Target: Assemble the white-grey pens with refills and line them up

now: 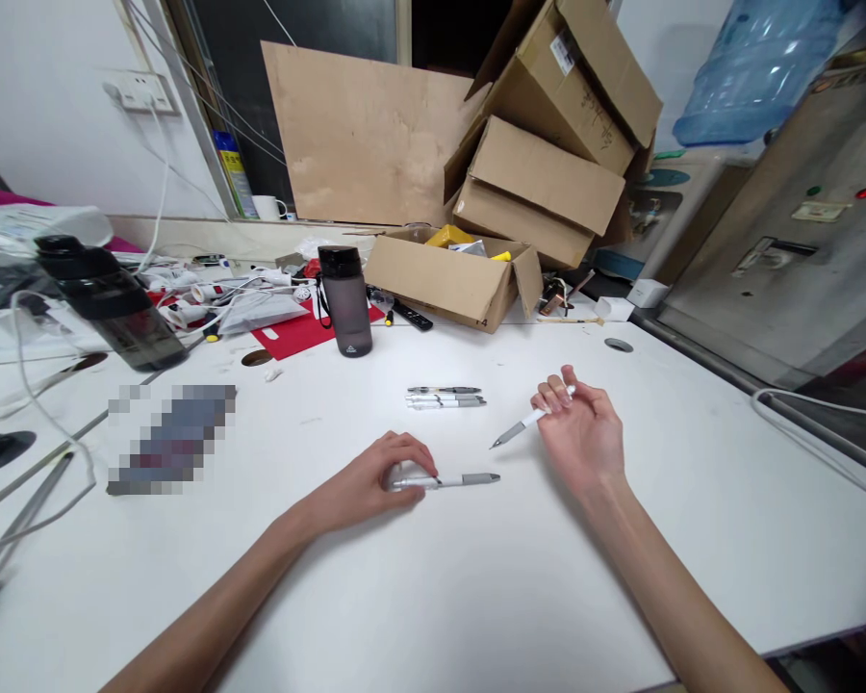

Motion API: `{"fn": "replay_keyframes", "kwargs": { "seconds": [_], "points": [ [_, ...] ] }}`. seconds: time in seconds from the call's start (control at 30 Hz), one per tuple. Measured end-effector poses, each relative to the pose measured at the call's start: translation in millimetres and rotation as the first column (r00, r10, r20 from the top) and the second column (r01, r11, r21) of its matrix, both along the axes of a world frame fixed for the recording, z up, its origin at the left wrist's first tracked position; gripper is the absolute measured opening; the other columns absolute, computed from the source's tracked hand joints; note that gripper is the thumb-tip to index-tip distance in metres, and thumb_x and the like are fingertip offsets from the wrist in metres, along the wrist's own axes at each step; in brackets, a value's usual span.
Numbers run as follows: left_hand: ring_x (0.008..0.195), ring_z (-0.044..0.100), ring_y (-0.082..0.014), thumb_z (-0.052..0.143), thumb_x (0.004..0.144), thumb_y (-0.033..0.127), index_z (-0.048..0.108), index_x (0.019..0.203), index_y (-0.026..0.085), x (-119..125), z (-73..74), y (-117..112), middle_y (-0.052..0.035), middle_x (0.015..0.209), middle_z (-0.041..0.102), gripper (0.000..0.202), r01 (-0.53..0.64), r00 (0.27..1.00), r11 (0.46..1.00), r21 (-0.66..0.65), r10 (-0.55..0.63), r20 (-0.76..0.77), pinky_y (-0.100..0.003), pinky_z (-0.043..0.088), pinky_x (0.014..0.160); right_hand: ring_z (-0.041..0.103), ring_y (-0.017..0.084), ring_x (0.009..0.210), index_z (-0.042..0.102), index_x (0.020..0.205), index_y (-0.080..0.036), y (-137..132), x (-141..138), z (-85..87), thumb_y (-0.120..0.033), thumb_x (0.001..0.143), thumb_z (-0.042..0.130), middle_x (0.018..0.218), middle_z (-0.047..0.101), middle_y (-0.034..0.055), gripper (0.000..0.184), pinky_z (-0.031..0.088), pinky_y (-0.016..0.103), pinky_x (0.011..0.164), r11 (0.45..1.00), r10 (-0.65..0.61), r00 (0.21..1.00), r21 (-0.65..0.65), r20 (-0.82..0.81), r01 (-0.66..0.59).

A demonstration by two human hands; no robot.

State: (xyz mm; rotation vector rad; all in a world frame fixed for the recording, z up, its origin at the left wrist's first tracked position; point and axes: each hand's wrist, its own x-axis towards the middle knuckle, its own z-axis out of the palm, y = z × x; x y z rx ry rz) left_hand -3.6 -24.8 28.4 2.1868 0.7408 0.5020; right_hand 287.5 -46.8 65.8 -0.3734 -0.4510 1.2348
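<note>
My left hand (pixel 382 476) rests on the white table (pixel 476 577), fingers curled around a grey-tipped pen (pixel 462 479) that points right along the tabletop. My right hand (pixel 583 428) is turned palm up a little to the right, its fingers closed on a second white and grey pen (pixel 518 428) whose tip points down-left toward the table. Three more pens (pixel 444 397) lie side by side just beyond both hands.
A dark water bottle (pixel 346 300) stands behind the pens, and another (pixel 112 298) lies tilted at the left. An open cardboard box (pixel 451 274) and stacked boxes (pixel 548 173) fill the back. Cables (pixel 36 462) and clutter cover the left side. A blurred patch (pixel 169 433) lies left of centre.
</note>
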Motion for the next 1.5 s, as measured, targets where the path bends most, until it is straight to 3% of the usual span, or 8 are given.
{"fn": "replay_keyframes", "kwargs": {
  "seconds": [0.53,0.77,0.93,1.07,1.17,1.27,1.33,1.5],
  "points": [
    [0.115,0.054,-0.0256,0.067,0.09,0.025,0.071,0.112,0.032,0,1.8,0,-0.0023,0.121,0.067,0.023,0.006,1.0,1.0,0.014,-0.006,-0.003,-0.042,0.045,0.1,0.038,0.012,0.059,0.058,0.091,-0.02,0,0,-0.3,-0.016,0.089,0.05,0.068,0.032,-0.0048,0.009,0.045,0.023,0.057,1.0,0.014,1.0,0.01,-0.017,-0.014],
    [0.109,0.055,-0.0252,0.067,0.091,0.028,0.071,0.114,0.032,0,2.2,0,-0.0036,0.121,0.066,0.024,-0.004,1.0,1.0,-0.005,0.004,-0.007,-0.034,0.048,0.081,0.039,0.013,0.061,0.061,0.094,-0.02,-2,-3,2.0,-0.022,0.092,0.051,0.072,0.033,-0.0034,0.011,0.043,0.025,0.059,0.999,0.013,0.997,0.044,0.07,-0.016],
    [0.103,0.056,-0.0234,0.067,0.092,0.034,0.07,0.117,0.032,0,1.8,-1,-0.0034,0.12,0.066,0.025,-0.02,1.0,1.0,-0.005,0.02,-0.015,-0.033,0.048,0.08,0.042,0.016,0.067,0.061,0.092,-0.022,-2,-5,-1.9,-0.025,0.09,0.047,0.073,0.037,-0.0005,0.014,0.043,0.03,0.065,0.994,-0.053,0.955,0.111,0.293,0.021],
    [0.1,0.058,-0.0209,0.063,0.095,0.035,0.07,0.117,0.031,2,2.5,-1,-0.0035,0.12,0.065,0.023,-0.106,0.994,0.994,-0.016,0.107,0.009,-0.033,0.047,0.083,0.049,0.018,0.075,0.06,0.092,-0.024,-6,-10,-7.6,-0.024,0.095,0.048,0.079,0.05,0.0013,0.012,0.044,0.032,0.076,0.979,-0.175,0.762,0.189,0.623,0.071],
    [0.096,0.06,-0.0197,0.06,0.098,0.036,0.069,0.117,0.029,4,5.2,-2,-0.0037,0.118,0.067,0.023,-0.186,0.979,0.98,-0.068,0.191,0.066,-0.031,0.046,0.078,0.057,0.019,0.088,0.064,0.107,-0.027,-12,-19,-7.9,-0.03,0.1,0.053,0.097,0.062,0.0038,0.014,0.046,0.034,0.084,0.973,-0.227,0.439,0.218,0.87,0.071],
    [0.1,0.063,-0.0203,0.058,0.099,0.036,0.065,0.121,0.027,7,9.0,-4,-0.0044,0.116,0.07,0.025,-0.198,0.965,0.972,-0.126,0.216,0.148,-0.031,0.048,0.079,0.061,0.023,0.103,0.07,0.111,-0.029,-19,-30,-8.2,-0.037,0.101,0.055,0.11,0.066,0.0061,0.02,0.05,0.032,0.078,0.981,-0.178,0.17,0.189,0.969,-0.05],
    [0.102,0.064,-0.0202,0.058,0.1,0.036,0.063,0.123,0.027,8,10.7,-5,-0.0044,0.115,0.071,0.026,-0.179,0.96,0.973,-0.143,0.205,0.192,-0.032,0.049,0.083,0.064,0.023,0.105,0.071,0.11,-0.03,-21,-36,-10.8,-0.037,0.101,0.056,0.112,0.069,0.0047,0.019,0.051,0.031,0.075,0.981,-0.128,0.084,0.138,0.988,-0.135],
    [0.097,0.067,-0.0201,0.063,0.097,0.037,0.062,0.121,0.025,11,9.2,-7,-0.0053,0.112,0.072,0.026,-0.125,0.958,0.97,-0.208,0.173,0.23,-0.035,0.051,0.087,0.067,0.018,0.094,0.068,0.104,-0.029,-20,-40,-20.0,-0.032,0.1,0.06,0.103,0.073,-0.0001,0.01,0.051,0.031,0.081,0.97,-0.091,-0.002,0.089,0.996,-0.228]
  ]
}}
